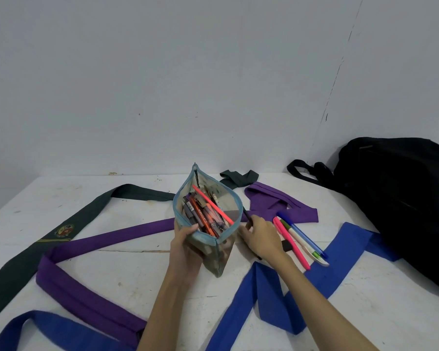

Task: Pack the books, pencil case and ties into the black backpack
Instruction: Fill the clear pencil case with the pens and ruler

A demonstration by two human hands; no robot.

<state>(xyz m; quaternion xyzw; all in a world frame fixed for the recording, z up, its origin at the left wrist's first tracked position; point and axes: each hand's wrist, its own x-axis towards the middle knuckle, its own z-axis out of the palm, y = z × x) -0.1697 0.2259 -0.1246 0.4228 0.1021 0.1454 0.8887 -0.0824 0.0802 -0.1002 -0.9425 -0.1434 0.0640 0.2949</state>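
Left hand [185,239] grips the open pencil case [208,221] upright at table centre, mouth gaping. Right hand [260,236], just right of it, pinches a dark pen [247,216] angled toward that mouth. The loose pens [298,239] lie rightward, long axes running near-to-far.

Open pencil case [208,219] between both hands

Plain room, bare grey wall [162,72], scuffed white table [127,274]
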